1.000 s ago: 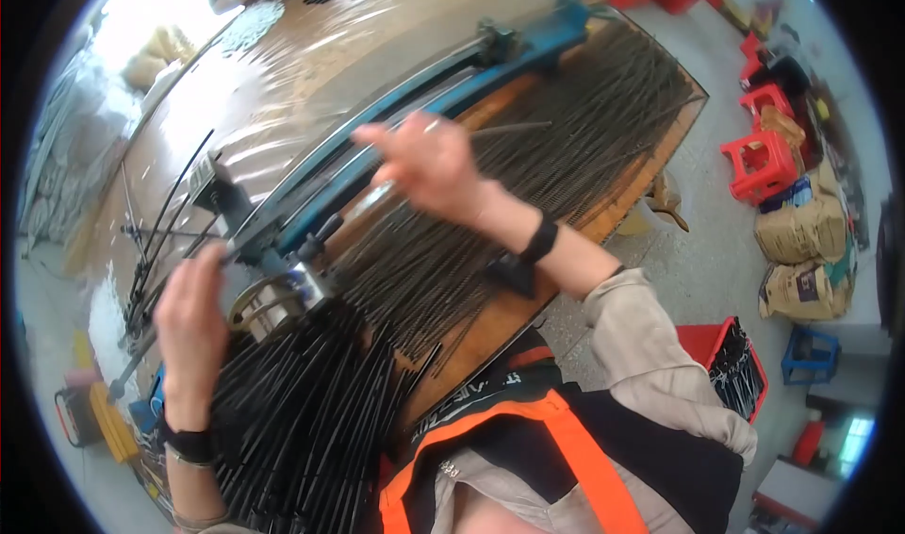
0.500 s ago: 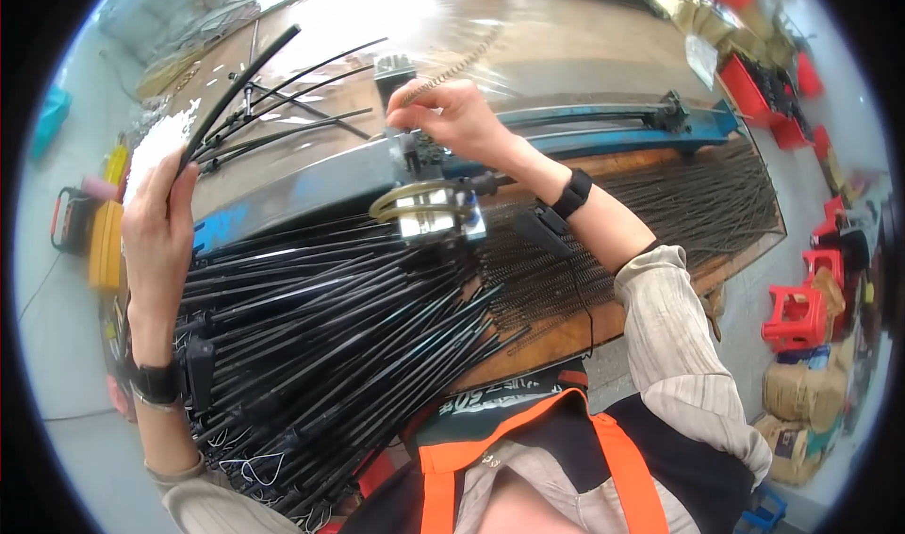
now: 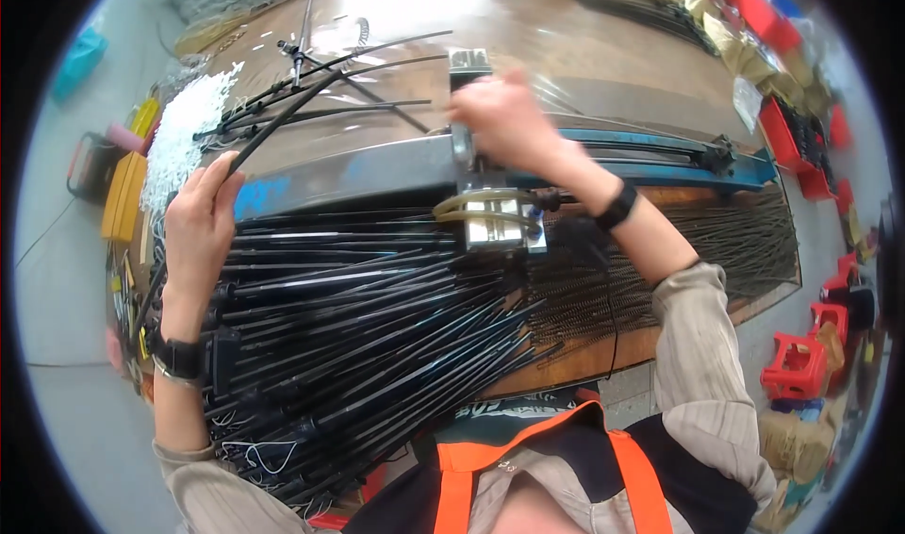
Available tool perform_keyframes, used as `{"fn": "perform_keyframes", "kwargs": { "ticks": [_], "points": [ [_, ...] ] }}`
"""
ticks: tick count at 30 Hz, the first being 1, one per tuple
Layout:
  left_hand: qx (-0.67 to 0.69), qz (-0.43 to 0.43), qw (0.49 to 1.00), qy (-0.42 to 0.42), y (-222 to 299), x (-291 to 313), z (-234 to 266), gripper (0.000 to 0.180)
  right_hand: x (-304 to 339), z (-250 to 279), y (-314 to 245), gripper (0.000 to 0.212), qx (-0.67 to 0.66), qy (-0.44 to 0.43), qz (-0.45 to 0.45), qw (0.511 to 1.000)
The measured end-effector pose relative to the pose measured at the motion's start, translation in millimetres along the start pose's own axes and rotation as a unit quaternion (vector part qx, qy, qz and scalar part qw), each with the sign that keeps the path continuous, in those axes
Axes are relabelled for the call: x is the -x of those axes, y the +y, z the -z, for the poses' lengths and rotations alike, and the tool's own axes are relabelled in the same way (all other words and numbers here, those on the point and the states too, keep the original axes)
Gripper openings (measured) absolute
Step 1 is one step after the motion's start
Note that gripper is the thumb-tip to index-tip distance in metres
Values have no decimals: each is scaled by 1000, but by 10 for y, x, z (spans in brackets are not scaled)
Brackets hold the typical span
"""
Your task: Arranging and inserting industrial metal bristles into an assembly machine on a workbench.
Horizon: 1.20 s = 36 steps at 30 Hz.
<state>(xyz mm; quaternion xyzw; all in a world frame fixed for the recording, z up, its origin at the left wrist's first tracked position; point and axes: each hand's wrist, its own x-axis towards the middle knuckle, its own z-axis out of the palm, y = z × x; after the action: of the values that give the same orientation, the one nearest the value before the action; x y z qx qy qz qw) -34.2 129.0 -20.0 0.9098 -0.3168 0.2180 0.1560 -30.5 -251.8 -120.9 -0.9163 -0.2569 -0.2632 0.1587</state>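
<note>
My left hand (image 3: 200, 218) is closed round a long black tube (image 3: 283, 119), which slants up and to the right over the bench. My right hand (image 3: 509, 124) is over the blue and grey metal fixture (image 3: 349, 171), its fingers curled at the upright block (image 3: 469, 63). Motion smears these fingers, and what they hold is hidden. Below that hand sits a shiny metal clamp (image 3: 500, 225) with a yellowish hose (image 3: 462, 204) looped over it. Many black tubes (image 3: 349, 298) lie fanned out in front of the fixture.
Long thin coil springs (image 3: 660, 251) are heaped on the wooden board at the right. White small pieces (image 3: 184, 138) form a pile at the far left. More black rods (image 3: 386, 63) lie behind the fixture. Red bins (image 3: 787, 143) and a red stool (image 3: 795, 364) stand right.
The view has shifted, so the bench sits farther right. My right hand, which pinched a coil spring, is now lower against the upright block. The tube in my left hand has tilted to the right.
</note>
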Motion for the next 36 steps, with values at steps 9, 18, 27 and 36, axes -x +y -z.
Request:
{"fn": "perform_keyframes", "kwargs": {
  "ticks": [9,18,27,36],
  "points": [
    [-15,-154,983,-94,175,-176,-744,11,1903,1461,1181,6,258,62,-108,958],
    [77,-110,985,-106,594,-519,-1518,17,2213,1371,1333,7,212,76,-180,957],
    [165,-88,979,-76,642,-510,-1592,24,2227,1295,1376,7,203,85,-215,952],
    [90,-119,984,-101,610,-512,-1653,25,1647,1079,250,30,227,64,-114,965]
  ]
}}
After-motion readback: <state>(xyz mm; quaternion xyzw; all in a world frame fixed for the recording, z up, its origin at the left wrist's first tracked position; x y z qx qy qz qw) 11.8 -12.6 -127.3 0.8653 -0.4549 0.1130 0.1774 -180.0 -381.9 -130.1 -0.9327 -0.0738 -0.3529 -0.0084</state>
